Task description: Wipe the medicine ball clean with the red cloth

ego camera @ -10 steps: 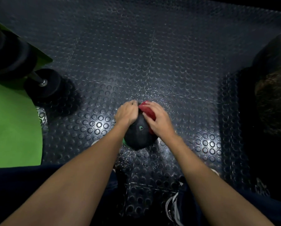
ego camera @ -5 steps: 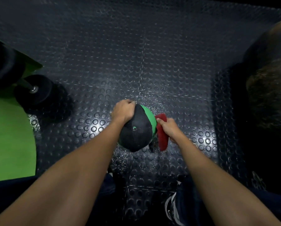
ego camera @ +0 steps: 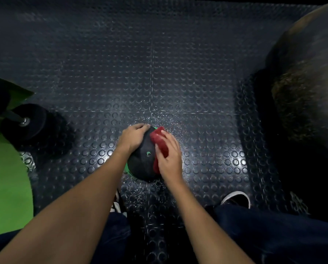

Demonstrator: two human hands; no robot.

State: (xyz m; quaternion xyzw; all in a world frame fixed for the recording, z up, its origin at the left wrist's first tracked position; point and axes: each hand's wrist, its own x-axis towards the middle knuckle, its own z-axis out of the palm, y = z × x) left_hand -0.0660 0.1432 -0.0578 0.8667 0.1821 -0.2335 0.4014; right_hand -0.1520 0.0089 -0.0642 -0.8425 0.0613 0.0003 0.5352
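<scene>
cloth pressed flat on the ball

the fingers (ego camera: 170, 139) of the right hand (ego camera: 168, 156) lie stretched over the red cloth (ego camera: 159, 139), pressing it onto the upper right side of the medicine ball (ego camera: 141, 162). the left hand (ego camera: 133, 137) curls its fingers over the ball's top left, gripping it. one ball, one cloth, two hands. the ball sits on the studded floor (ego camera: 178, 73), about midway between its left and right edges. one dumbbell (ego camera: 24, 121) lies near the left edge.
</scene>
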